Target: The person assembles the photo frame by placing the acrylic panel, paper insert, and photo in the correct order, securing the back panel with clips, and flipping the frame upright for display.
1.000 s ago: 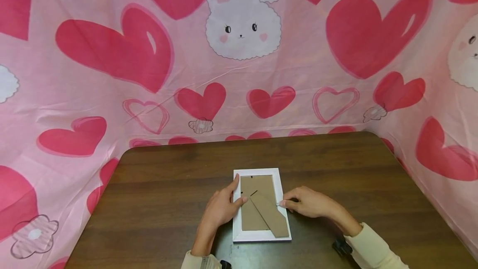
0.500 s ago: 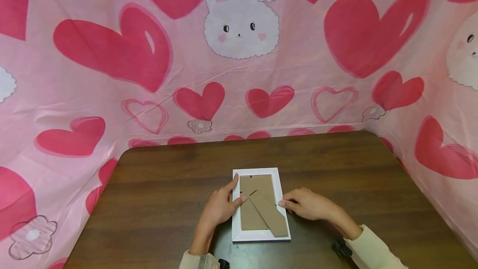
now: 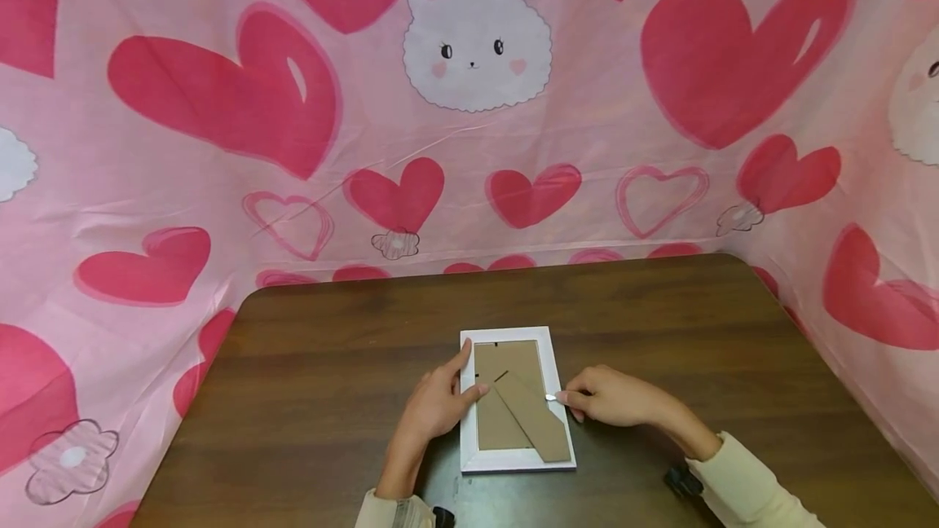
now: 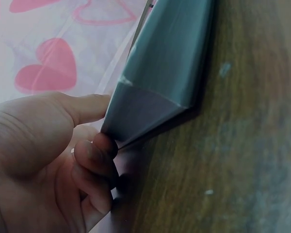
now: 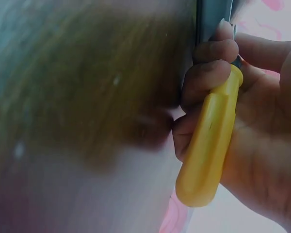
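A white photo frame (image 3: 469,430) lies face down on the table in the head view. Its brown backing board (image 3: 491,430) carries a folded easel leg (image 3: 541,430). My left hand (image 3: 433,404) grips the left side, thumb over the backing; the left wrist view shows curled fingers by the frame's edge (image 4: 160,53). At the right side, my right hand (image 3: 612,396) holds a yellow-handled tool (image 5: 208,150), its handle lying along the palm in the right wrist view. A small silvery metal piece (image 3: 551,398), perhaps the tool's tip, shows at the backing's right edge.
The dark wooden table (image 3: 352,332) stretches out beyond and to both sides of the photo frame. Pink cloth with hearts and rabbits (image 3: 469,137) hangs behind and beside it. Dark wrist devices (image 3: 684,481) sit at the sleeve cuffs.
My right fingertips have shifted slightly right, away from the backing's edge, and more of the silvery piece shows. My left hand keeps its grip on the photo frame. The head view has shifted slightly.
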{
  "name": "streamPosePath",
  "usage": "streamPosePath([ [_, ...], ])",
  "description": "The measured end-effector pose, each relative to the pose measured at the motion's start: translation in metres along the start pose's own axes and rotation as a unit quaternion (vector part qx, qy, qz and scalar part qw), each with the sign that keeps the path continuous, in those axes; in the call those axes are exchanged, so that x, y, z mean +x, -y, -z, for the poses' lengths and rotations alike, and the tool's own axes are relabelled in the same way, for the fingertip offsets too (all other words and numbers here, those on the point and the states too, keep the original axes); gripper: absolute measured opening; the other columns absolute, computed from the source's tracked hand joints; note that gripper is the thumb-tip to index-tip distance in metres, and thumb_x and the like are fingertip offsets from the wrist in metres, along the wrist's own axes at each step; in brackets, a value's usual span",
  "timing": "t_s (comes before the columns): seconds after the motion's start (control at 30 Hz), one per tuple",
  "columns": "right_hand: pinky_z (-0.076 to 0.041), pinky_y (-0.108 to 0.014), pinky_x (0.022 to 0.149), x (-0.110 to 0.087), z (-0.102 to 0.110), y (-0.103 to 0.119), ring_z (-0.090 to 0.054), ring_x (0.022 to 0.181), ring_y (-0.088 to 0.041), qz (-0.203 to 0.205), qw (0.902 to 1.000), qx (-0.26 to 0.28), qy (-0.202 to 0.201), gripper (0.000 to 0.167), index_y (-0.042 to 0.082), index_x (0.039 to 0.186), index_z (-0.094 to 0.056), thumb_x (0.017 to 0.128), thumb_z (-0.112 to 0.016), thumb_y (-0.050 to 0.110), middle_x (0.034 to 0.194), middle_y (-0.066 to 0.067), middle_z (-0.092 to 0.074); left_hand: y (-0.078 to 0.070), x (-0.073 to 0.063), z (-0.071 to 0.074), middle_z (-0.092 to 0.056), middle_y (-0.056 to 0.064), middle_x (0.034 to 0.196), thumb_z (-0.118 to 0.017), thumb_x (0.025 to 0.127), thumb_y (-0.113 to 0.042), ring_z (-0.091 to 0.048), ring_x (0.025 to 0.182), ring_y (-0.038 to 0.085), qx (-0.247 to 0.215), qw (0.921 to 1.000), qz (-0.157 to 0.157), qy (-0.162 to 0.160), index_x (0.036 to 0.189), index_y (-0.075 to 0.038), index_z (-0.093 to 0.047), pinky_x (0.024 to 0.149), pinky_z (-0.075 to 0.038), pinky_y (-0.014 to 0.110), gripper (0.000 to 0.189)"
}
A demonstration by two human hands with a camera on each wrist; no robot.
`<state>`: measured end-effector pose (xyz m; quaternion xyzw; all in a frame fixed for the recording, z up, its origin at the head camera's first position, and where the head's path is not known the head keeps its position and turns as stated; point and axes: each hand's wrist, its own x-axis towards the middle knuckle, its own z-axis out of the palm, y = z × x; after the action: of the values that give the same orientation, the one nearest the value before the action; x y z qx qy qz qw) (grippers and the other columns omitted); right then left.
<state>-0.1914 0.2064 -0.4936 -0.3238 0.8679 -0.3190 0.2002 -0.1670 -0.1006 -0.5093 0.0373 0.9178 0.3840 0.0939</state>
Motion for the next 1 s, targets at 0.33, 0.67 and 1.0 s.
streamPosePath([
  [0.33,-0.034,-0.017,0.057,0.0022,-0.0024,0.0008,-0.040,0.057,0.004,0.007,0.9999,-0.014,-0.006,0.043,0.017,0.068,-0.065,0.108,-0.057,0.029,0.061,0.019,-0.048,-0.0005,-0.0006,0.0001,-0.044,-0.001,0.073,-0.077,0.094,-0.040,-0.044,0.064,0.014,-0.001,1.0000,0.002,-0.001,0.163,-0.022,-0.038,0.057,-0.032,0.029,0.081],
  [0.67,-0.032,-0.020,0.054,0.0051,-0.0016,0.0060,-0.040,0.056,0.001,-0.024,0.9997,0.004,0.002,0.044,0.016,0.068,-0.067,0.107,-0.059,0.034,0.061,0.017,-0.048,0.0007,-0.0001,0.0013,-0.045,-0.002,0.072,-0.076,0.095,-0.041,-0.046,0.066,0.014,-0.002,1.0000,0.001,-0.001,0.163,-0.023,-0.038,0.057,-0.033,0.028,0.081],
  [1.0,-0.031,-0.021,0.053,0.0073,-0.0030,0.0084,-0.039,0.054,-0.001,-0.052,0.9986,0.001,-0.007,0.045,0.015,0.065,-0.069,0.105,-0.062,0.034,0.059,0.016,-0.047,0.0020,0.0002,0.0003,-0.050,0.001,0.077,-0.077,0.094,-0.042,-0.055,0.081,0.018,0.004,1.0000,0.000,0.000,0.164,-0.023,-0.038,0.064,-0.038,0.031,0.082],
])
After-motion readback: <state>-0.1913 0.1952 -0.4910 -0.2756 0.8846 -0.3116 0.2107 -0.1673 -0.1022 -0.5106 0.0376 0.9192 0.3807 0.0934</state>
